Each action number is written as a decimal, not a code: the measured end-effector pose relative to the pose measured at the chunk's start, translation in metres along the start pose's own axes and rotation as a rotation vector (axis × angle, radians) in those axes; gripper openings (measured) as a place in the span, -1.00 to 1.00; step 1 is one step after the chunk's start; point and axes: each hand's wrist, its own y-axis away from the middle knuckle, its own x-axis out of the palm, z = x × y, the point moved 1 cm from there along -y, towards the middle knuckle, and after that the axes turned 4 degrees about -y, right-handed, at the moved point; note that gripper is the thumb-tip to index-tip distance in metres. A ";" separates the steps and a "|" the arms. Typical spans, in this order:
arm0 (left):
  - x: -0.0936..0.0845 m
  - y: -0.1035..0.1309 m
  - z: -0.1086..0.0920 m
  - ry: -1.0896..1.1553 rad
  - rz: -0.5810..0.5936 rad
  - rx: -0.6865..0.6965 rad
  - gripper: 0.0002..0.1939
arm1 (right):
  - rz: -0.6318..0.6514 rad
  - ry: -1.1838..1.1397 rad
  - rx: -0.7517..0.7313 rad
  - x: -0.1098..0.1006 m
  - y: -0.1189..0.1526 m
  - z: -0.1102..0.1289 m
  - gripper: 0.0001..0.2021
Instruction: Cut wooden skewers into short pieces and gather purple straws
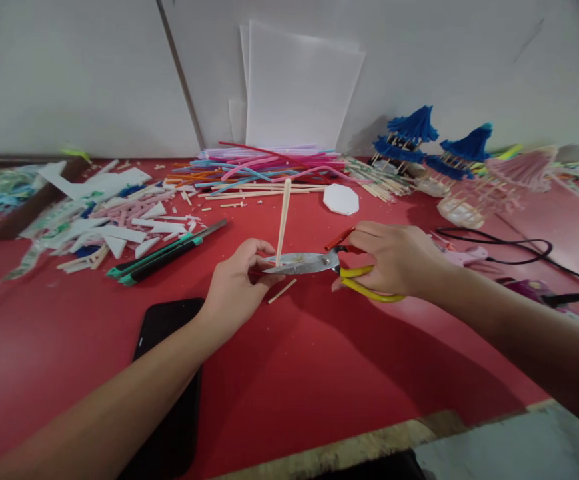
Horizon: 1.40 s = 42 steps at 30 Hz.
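My right hand (pixel 386 257) is wrapped around the scissors (pixel 314 263), which have one red and one yellow handle. Their blades point left and lie slightly apart around a thin pale wooden stick (pixel 284 220). That stick stands nearly upright, leaning a little to the right at its top. At its lower end, my left hand (pixel 236 277) is closed in a pinch beside the blade tips; the exact grip is partly hidden by the blades. A short cut piece of stick (pixel 282 291) lies on the red table just below the scissors.
Left are a green-black utility knife (pixel 166 250), white and pink scraps (pixel 114 220) and a black phone (pixel 169 333). Behind lie colourful pipe cleaners (pixel 274 163) and a white octagon (pixel 341 199). Small blue-roofed models (pixel 409 137) and a black cable (pixel 514 243) are right.
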 end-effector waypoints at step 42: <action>-0.011 0.005 -0.013 0.413 -0.054 -0.047 -0.79 | 0.089 -0.410 -0.004 0.016 -0.014 0.004 -0.58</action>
